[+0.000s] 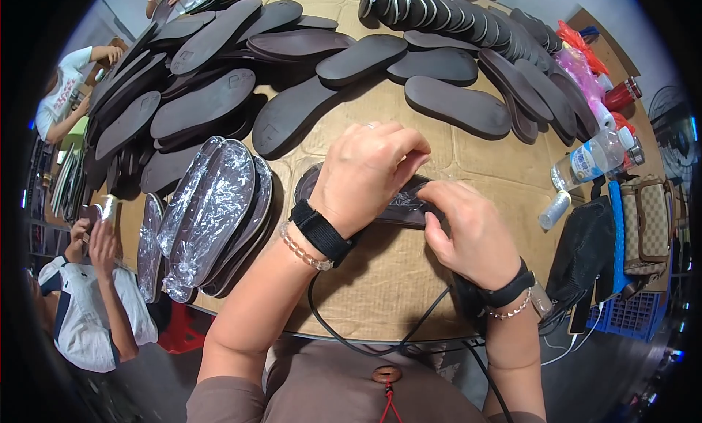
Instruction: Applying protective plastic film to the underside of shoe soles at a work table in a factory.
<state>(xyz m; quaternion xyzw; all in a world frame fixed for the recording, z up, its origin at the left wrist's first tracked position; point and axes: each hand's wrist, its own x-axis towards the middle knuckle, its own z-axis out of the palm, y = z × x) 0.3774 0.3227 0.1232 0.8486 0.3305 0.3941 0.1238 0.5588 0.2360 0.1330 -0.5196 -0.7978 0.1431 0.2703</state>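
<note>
A dark brown shoe sole [401, 215] lies crosswise on the cardboard in front of me, with shiny clear plastic film on part of it. My left hand [371, 165] is over its middle, fingers curled in a pinch; what they hold, if anything, is hidden. At the sole's right end my right hand [468, 229] has its thumb and forefinger closed on the edge. The left hand covers much of the sole. Just left of it, a stack of film-wrapped soles [216, 204] leans over at a slant.
Bare soles [205, 105] are heaped at far left, with more [457, 105] across the back and a long row [439, 17] behind. A water bottle [592, 158], black bag [581, 240] and checked bag [647, 218] sit right. A black cable [373, 346] crosses the near edge. Co-workers sit left.
</note>
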